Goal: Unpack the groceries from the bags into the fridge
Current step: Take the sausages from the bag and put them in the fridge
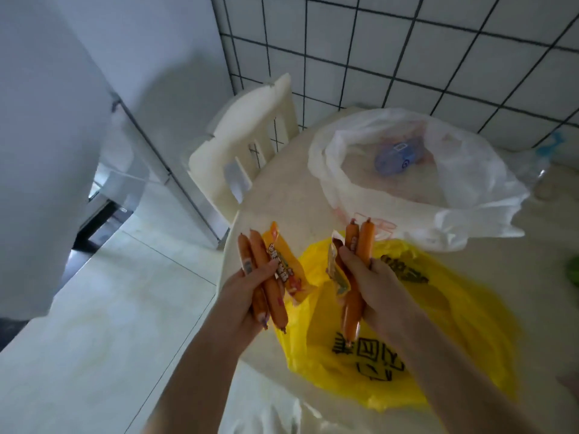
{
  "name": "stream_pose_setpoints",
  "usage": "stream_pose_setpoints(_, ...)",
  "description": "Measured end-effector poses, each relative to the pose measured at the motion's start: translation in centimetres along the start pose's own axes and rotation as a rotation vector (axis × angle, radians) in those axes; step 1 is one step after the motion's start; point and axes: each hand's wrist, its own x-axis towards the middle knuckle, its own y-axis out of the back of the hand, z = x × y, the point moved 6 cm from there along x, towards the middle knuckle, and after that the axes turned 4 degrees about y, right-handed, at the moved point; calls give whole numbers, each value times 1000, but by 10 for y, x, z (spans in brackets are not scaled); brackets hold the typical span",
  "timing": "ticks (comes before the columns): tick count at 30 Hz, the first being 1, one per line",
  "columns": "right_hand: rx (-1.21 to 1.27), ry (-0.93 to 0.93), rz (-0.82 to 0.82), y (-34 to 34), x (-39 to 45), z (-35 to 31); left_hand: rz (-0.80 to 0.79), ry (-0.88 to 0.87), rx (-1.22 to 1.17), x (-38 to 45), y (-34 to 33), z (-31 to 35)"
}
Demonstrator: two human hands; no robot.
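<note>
My left hand (247, 292) grips a bunch of orange sausages (266, 277) together with a yellow snack packet (283, 264), held above the table's left edge. My right hand (372, 283) grips more orange sausages (360, 245) and a small yellow wrapper (336, 270) over a flattened yellow plastic bag (407, 333) with black print. Behind it stands an open white plastic bag (454, 195) holding a blue-labelled bottle (396, 158). The white fridge (44, 120) rises at the left.
The bags lie on a cream round table (282, 189). A cream plastic chair (247, 136) stands at the table's far side against a white tiled wall. Pale floor tiles (109, 308) lie between the table and the fridge. A green object (573, 270) shows at the right edge.
</note>
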Motion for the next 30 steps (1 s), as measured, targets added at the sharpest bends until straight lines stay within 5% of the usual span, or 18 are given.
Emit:
stream_pose_setpoints(11,-131,-132,-111,-124,-117,130,128,111,-47,-131,171,-44)
stream_pose_setpoints(22,-331,-181,-333,-264,-204,242,274,58,-194,-248,341,-53)
stream_pose_setpoints(30,-455,-195,-470,-334,-223,270,390,-44,-271,-289,401,-41)
